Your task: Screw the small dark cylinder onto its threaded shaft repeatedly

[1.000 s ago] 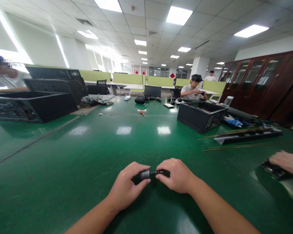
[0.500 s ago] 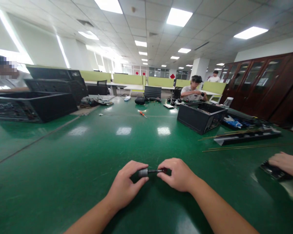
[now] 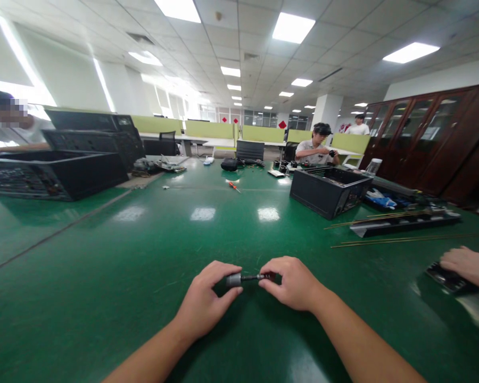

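Note:
Just above the green tabletop, my left hand [image 3: 209, 300] pinches a short grey metallic cylinder [image 3: 234, 280] between thumb and fingers. From its right end runs a thin dark shaft [image 3: 249, 277], lying level. My right hand [image 3: 291, 282] has thumb and fingertips closed on the shaft's far end, where a small dark reddish part shows between the fingers. Its exact form is mostly hidden, and I cannot tell what kind of piece the whole is.
On the green table [image 3: 163, 229] lies an orange screwdriver [image 3: 233, 186]. Black computer cases stand left [image 3: 91, 173] and right [image 3: 315, 194]. Thin brass-coloured rods [image 3: 383, 242] lie at right. Another person's hand [image 3: 469, 266] rests on a black part [image 3: 447, 277]. Co-workers sit further off.
My right hand has shifted very slightly up and to the right, along the shaft's end. My left hand keeps its grip on the cylinder.

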Demonstrator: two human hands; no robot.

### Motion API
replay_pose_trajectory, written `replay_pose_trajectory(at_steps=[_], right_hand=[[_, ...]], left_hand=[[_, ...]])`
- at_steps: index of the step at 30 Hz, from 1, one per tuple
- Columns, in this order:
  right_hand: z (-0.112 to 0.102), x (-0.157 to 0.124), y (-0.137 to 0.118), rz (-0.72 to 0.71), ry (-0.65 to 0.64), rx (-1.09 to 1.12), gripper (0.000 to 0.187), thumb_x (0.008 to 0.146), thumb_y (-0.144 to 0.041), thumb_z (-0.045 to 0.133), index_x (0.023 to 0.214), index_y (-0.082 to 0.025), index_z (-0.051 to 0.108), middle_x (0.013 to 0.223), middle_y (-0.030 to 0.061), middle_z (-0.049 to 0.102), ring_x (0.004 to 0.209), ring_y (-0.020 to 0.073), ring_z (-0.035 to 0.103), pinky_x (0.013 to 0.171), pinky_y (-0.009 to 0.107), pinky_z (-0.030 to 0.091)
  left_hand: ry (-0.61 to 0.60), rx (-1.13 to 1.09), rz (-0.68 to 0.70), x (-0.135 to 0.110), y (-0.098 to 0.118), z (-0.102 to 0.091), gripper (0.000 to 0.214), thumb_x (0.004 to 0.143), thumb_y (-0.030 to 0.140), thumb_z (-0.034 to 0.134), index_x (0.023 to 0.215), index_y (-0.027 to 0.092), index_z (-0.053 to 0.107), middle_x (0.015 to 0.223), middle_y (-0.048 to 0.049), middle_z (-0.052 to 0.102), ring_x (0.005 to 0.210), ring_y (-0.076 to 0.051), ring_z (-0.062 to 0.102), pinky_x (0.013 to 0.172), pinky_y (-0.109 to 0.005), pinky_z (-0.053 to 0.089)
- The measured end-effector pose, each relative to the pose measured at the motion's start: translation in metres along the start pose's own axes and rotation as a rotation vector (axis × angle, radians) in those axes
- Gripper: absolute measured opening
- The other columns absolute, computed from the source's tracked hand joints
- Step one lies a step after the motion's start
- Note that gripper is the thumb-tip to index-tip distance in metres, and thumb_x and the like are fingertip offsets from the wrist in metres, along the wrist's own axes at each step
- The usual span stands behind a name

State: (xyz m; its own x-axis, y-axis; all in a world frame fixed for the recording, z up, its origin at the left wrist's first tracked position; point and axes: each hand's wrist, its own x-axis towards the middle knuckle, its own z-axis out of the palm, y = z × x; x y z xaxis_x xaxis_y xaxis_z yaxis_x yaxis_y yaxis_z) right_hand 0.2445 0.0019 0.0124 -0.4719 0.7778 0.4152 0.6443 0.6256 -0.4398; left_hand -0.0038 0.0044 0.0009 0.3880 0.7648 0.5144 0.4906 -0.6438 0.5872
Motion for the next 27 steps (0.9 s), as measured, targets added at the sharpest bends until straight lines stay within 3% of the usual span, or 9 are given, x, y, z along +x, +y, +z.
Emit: replay_pose_trajectory(at_steps=[16,27], right_hand=[[-0.0010,0.0003,0.0027,0.024,-0.017,-0.003,0.011,0.088,-0.029,0.068,0.094,-0.021,0.073,0.086,0.0014,0.073,0.079,0.0174,0.065,0.075,0.028,0.044],[-0.0053,-0.0006,0.0027,0.042,-0.020,0.002,0.012,0.088,-0.029,0.067,0.094,-0.021,0.074,0.087,0.0025,0.074,0.081,0.0182,0.066,0.076,0.028,0.044]], left_hand=[[-0.001,-0.033,-0.023,0.0009,-0.0037,0.0007,0.026,0.086,0.024,0.070,0.111,0.029,0.068,0.104,-0.0003,0.070,0.099,-0.019,0.063,0.091,-0.035,0.050],[-0.006,-0.035,-0.076,0.0019,-0.0036,-0.0010,0.025,0.085,0.027,0.070,0.111,0.026,0.069,0.105,-0.0034,0.070,0.100,-0.022,0.063,0.091,-0.038,0.049]])
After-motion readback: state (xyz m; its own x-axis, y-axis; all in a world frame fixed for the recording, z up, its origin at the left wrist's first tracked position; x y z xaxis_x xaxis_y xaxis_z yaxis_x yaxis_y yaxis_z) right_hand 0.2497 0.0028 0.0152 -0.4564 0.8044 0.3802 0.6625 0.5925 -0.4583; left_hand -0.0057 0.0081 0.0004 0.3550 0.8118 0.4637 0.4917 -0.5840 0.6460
